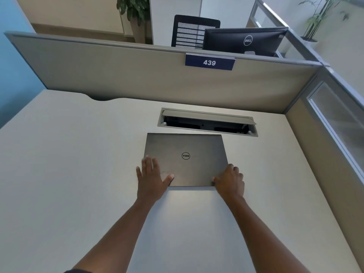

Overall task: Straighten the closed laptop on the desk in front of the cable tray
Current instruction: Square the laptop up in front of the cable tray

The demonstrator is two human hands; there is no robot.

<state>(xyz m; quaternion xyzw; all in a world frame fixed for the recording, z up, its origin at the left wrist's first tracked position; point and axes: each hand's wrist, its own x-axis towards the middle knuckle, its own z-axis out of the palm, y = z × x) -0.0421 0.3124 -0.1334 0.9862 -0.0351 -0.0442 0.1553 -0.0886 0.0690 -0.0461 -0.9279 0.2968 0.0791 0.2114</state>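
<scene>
A closed grey laptop [187, 152] with a round logo lies flat on the pale desk [69, 164], just in front of the open cable tray [206, 123]. Its far edge runs nearly parallel to the tray. My left hand [151, 178] rests flat on the laptop's near left corner, fingers spread, thumb on the lid. My right hand [230, 180] curls around the near right corner, thumb on the front edge and fingers down the right side.
A beige partition [137, 73] with a blue "439" sign [209, 62] stands behind the desk. A glass-panelled divider [334, 119] bounds the right side. Beyond the partition are a black monitor [244, 41], a mesh chair [189, 32] and plants.
</scene>
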